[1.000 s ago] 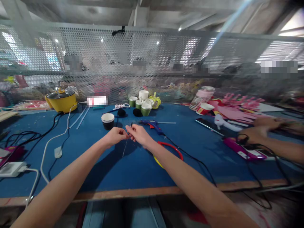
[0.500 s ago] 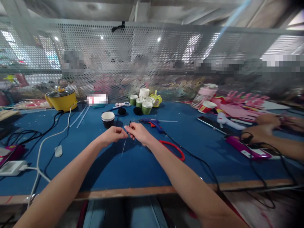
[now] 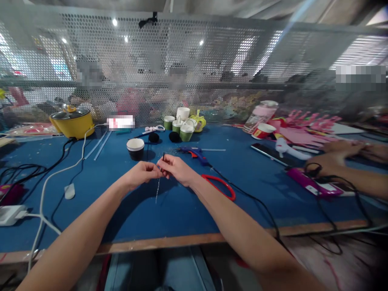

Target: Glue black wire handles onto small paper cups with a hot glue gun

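My left hand (image 3: 142, 174) and my right hand (image 3: 176, 168) meet above the middle of the blue table, fingertips nearly touching. Both are closed in a pinch on a thin twisted wire (image 3: 157, 191). Its pale lower end hangs below the fingers, while a dark end pokes up above my right fingers; the part between is hidden. Just beyond my left hand stands a black paper cup (image 3: 135, 151) with a white rim. Two black fuzzy balls (image 3: 153, 138) lie farther back. A blue glue gun (image 3: 196, 155) rests beyond my right hand, and a red loop (image 3: 220, 188) lies beside my right forearm.
Green cups (image 3: 185, 132) stand at the back beside a yellow woven item (image 3: 198, 121). A yellow electric pot (image 3: 72, 123) is at the left, with white and black cords. To the right are a phone (image 3: 269, 154), a purple box (image 3: 312, 182), pink pieces and another person's arm (image 3: 348, 171).
The view has tilted and shifted slightly. Both hands keep their pinch on the wire, whose hanging end now points more nearly straight down. The other person's hand at the right has moved a little.
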`<action>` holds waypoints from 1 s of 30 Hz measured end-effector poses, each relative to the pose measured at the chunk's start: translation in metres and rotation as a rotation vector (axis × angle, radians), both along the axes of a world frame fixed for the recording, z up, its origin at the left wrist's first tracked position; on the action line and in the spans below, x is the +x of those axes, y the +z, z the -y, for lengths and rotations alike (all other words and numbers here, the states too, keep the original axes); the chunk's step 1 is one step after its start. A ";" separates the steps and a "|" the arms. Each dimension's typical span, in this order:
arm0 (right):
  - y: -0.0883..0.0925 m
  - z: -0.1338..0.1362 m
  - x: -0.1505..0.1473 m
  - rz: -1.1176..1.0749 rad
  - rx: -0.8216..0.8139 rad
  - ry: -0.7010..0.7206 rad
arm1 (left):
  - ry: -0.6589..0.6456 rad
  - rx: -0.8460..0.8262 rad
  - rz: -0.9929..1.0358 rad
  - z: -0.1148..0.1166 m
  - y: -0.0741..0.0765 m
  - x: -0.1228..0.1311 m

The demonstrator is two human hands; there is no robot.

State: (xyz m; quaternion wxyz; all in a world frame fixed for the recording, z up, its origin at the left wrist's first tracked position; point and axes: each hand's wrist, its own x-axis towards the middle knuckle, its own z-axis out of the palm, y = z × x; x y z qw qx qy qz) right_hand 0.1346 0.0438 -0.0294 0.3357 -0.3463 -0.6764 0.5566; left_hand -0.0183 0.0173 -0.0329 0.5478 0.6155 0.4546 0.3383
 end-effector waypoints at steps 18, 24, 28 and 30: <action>0.008 0.003 0.004 0.330 0.243 -0.147 | 0.031 0.152 -0.143 0.003 0.007 -0.002; 0.006 0.002 0.003 0.366 0.349 -0.234 | 0.087 0.167 -0.144 0.003 0.003 0.002; 0.004 0.002 0.003 0.352 0.352 -0.253 | 0.123 0.151 -0.116 0.004 0.001 0.005; 0.004 0.003 0.003 0.272 0.276 -0.171 | 0.116 0.120 -0.076 0.005 0.003 0.007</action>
